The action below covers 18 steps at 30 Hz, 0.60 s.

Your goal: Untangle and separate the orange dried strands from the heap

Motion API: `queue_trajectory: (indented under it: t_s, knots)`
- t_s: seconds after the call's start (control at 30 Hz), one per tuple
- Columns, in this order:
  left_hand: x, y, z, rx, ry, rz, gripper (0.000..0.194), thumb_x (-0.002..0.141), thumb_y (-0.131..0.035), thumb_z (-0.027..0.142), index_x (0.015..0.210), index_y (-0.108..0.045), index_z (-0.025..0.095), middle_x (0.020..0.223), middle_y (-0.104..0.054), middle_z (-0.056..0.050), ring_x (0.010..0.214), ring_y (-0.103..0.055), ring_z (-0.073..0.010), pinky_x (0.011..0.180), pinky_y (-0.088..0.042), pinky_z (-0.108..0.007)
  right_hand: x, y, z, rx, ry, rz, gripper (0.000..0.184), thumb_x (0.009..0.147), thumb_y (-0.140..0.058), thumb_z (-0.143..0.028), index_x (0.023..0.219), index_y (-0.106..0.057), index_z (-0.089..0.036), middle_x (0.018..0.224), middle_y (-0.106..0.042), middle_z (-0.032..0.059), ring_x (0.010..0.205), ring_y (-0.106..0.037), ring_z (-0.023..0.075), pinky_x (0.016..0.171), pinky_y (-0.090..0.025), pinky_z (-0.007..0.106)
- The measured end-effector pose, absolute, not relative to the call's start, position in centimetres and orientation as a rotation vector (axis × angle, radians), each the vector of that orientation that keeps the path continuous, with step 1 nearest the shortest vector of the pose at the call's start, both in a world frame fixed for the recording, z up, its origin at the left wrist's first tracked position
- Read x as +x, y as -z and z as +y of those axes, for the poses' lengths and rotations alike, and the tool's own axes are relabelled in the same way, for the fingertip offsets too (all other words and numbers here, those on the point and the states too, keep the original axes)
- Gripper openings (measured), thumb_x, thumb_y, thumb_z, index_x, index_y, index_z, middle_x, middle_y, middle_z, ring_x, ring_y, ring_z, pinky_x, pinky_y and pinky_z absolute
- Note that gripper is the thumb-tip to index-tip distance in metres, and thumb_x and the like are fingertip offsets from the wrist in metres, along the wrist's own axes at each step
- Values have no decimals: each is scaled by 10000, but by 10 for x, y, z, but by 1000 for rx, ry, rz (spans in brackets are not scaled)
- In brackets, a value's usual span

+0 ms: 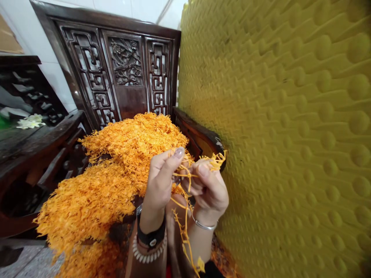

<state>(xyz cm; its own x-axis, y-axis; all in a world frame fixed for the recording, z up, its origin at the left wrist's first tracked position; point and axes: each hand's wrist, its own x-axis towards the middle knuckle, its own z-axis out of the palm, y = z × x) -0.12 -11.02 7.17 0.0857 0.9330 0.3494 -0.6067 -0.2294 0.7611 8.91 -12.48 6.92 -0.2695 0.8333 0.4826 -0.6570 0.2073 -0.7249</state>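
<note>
Close together in the middle of the head view, my two hands grip orange stringy strands. My left hand (164, 173) is closed, its thumb pressed over the strands (189, 175) that run across between both hands. My right hand (210, 185) pinches them too, with a frilly orange tuft (216, 160) sticking out above its fingers. A long strand (185, 227) hangs below the hands along my right forearm, with small side shoots and a yellow tip. Just behind my left hand rises a big heap of the same orange branching strands (139, 139).
The heap lies on a dark carved wooden chair, its back (130, 96) against white wall tiles. A yellow bumpy panel (275, 116) stands close on the right. At left, white flowers (30, 121) lie on a dark wooden surface.
</note>
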Motion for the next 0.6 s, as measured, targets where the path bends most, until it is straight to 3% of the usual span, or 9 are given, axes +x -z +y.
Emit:
queue_trajectory:
  t_s: [0.13, 0.3, 0.4, 0.53, 0.6]
  knots:
    - [4, -69, -97, 783, -1396, 345, 407, 732, -621, 335, 495, -331, 174, 474, -266, 62, 414, -247, -48, 375, -224, -185, 85, -66, -116, -70, -1569, -1086, 461, 868, -511, -265, 531, -210, -177, 440, -134, -111, 307, -92, -14, 301, -138, 100]
    - [10, -68, -94, 691, -1324, 224, 401, 735, -597, 334, 494, -314, 181, 453, -243, 79, 383, -198, -39, 355, -183, -173, 92, -65, -111, -46, -1653, -1107, 460, 878, -492, -266, 530, -206, -177, 437, -148, -110, 303, -114, -13, 300, -152, 93]
    - [11, -69, -94, 800, -1243, 247, 356, 782, -495, 342, 504, -318, 206, 464, -215, 86, 375, -134, -55, 326, -124, -193, 99, -65, -111, -18, -1702, -1116, 450, 891, -461, -246, 532, -198, -181, 442, -150, -111, 299, -120, -13, 291, -155, 87]
    - [5, -66, -83, 1020, -1315, 324, 383, 880, -258, 341, 505, -227, 270, 490, -113, 83, 419, -61, -112, 297, -103, -240, 107, -67, -116, 441, -1659, -1216, 431, 900, -372, -198, 516, -177, -200, 396, -182, -114, 249, -172, -14, 270, -239, 83]
    - [0, -64, -77, 937, -1352, 245, 404, 909, -250, 306, 515, -191, 245, 495, -104, 77, 428, -49, -107, 302, -101, -211, 109, -68, -122, 416, -1568, -1237, 435, 886, -392, -203, 515, -166, -203, 392, -185, -113, 250, -177, -14, 271, -239, 88]
